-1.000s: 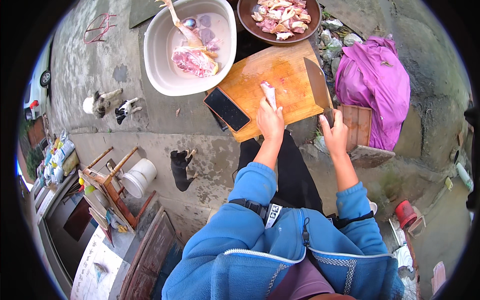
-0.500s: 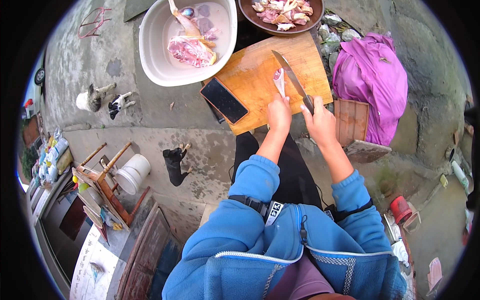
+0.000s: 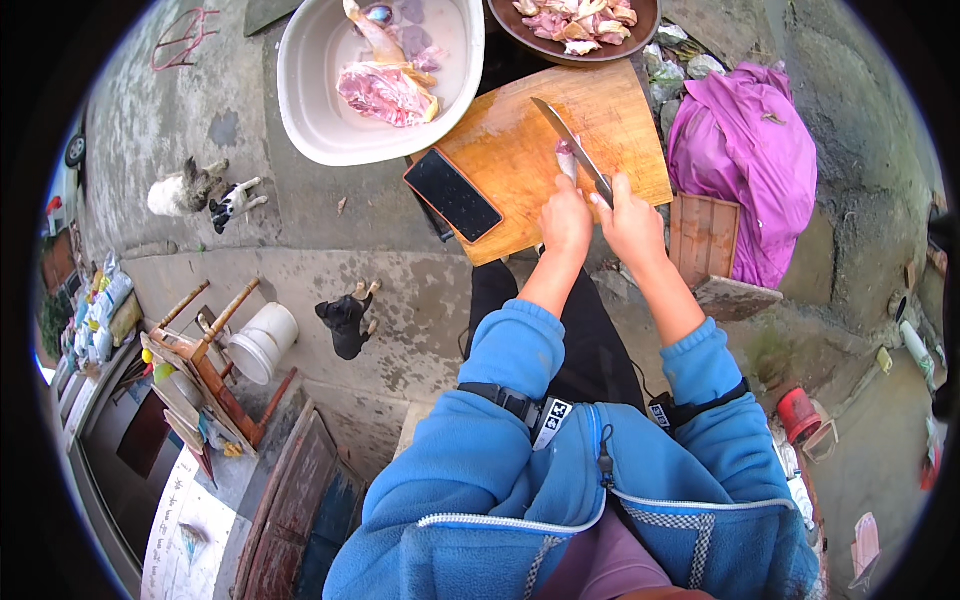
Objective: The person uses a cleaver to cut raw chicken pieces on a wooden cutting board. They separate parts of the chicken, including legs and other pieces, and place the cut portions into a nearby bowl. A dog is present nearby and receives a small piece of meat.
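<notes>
My left hand (image 3: 566, 222) is closed around the end of a raw poultry drumstick (image 3: 566, 160), holding it above the near part of a wooden cutting board (image 3: 625, 120). In my right hand (image 3: 633, 222) is a knife (image 3: 583, 157), gripped by its dark handle. The long blade points away and to the left, crossing close against the drumstick's right side. Whether its edge has cut into the meat cannot be made out. A dark-screened phone (image 3: 453, 195) lies on the board's left edge, left of my hands.
Beyond the board, a pale basin (image 3: 300, 110) holds water and a large raw poultry piece (image 3: 388, 93). A brown pan (image 3: 652, 22) of cut meat pieces (image 3: 590, 25) stands at far right. Purple cloth (image 3: 745, 150) covers something on the right. A black dog (image 3: 345, 325) is at left.
The drumstick and both hands have shifted slightly, and the knife blade has come over against the drumstick, which stood apart from it before. The black dog has moved a little left.
</notes>
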`<state>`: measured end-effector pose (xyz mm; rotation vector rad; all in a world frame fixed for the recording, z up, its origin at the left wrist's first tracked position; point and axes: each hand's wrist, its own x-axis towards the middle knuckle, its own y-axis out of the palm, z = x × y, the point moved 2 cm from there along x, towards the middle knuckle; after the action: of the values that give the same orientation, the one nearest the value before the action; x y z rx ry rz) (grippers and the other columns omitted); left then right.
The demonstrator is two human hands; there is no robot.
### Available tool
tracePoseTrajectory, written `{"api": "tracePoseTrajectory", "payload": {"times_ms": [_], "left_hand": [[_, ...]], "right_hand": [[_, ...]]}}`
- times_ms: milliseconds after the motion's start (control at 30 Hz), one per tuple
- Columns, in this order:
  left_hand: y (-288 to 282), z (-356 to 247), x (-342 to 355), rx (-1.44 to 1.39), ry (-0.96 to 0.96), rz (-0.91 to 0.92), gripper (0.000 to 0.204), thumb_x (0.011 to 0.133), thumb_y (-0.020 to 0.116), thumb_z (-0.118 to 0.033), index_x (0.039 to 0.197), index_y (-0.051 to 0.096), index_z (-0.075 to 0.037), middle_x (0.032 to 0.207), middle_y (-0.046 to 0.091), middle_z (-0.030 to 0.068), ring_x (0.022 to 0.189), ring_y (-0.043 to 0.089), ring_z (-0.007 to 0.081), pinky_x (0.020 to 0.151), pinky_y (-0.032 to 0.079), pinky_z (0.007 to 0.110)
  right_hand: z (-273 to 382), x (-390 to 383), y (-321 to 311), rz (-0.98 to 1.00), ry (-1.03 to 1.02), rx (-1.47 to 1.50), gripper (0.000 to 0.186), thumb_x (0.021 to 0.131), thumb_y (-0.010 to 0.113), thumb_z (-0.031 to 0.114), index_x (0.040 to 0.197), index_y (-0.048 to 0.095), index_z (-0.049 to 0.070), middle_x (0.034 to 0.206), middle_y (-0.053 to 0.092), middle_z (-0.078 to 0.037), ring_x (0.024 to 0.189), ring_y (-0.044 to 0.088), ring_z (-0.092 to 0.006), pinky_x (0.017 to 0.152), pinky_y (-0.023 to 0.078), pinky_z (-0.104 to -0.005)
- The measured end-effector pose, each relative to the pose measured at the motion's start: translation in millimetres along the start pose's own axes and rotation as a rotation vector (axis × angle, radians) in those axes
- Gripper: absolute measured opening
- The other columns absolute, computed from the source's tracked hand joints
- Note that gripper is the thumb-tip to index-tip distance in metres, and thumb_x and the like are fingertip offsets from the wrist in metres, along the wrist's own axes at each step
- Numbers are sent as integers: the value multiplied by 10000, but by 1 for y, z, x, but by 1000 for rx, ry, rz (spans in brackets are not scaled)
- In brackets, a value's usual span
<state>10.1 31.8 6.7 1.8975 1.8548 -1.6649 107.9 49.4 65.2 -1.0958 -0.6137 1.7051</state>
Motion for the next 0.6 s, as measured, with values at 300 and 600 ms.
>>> {"api": "tracePoseTrajectory", "payload": {"times_ms": [300, 600], "left_hand": [[0, 0, 3, 12, 37, 31, 202, 892, 478, -197, 941, 436, -6, 783, 628, 265, 794, 615, 439, 702, 459, 528], [3, 8, 5, -13, 73, -30, 234, 861, 548, -205, 916, 463, 5, 737, 612, 280, 750, 602, 464, 687, 457, 542]], "right_hand": [[0, 10, 17, 93, 67, -88, 338, 886, 542, 347, 1000, 429, 50, 708, 611, -243, 685, 607, -421, 575, 464, -510], [-18, 21, 0, 22, 96, 299, 308, 888, 575, 293, 1013, 499, 21, 723, 560, -172, 647, 560, -291, 601, 434, -378]]}}
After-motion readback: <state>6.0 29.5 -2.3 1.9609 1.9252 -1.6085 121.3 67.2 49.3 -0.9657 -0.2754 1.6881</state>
